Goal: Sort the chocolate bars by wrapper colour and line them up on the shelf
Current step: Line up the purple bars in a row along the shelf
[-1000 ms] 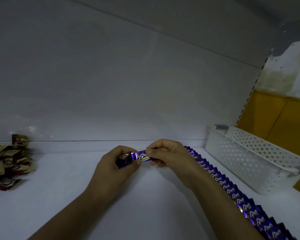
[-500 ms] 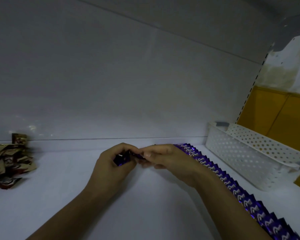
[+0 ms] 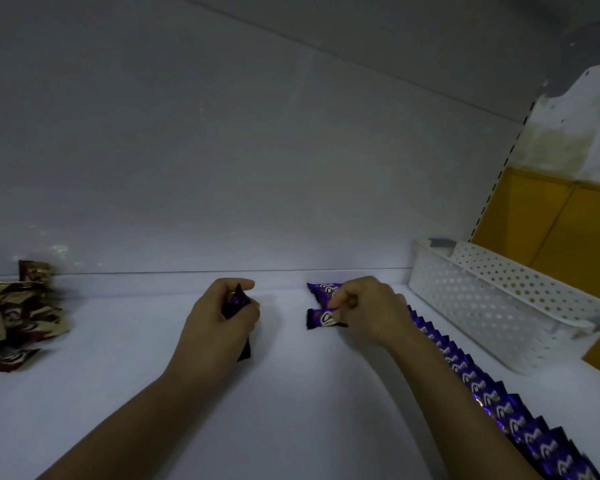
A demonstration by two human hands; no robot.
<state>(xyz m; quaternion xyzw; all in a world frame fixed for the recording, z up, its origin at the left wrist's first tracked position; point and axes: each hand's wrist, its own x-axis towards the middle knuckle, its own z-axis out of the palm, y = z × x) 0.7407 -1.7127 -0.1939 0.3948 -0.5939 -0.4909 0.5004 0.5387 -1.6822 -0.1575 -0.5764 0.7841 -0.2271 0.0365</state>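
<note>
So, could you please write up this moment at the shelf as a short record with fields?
Left hand: grips purple chocolate, count unclear
Right hand: pinches end bar, purple, at the far end of the row
Purple row: overlapping bars, running from the back toward the near right
Brown pile: loose brown and gold wrappers, far left, not lined up
Basket: white, perforated, right of the row; inside hidden
Shelf: white surface
</note>
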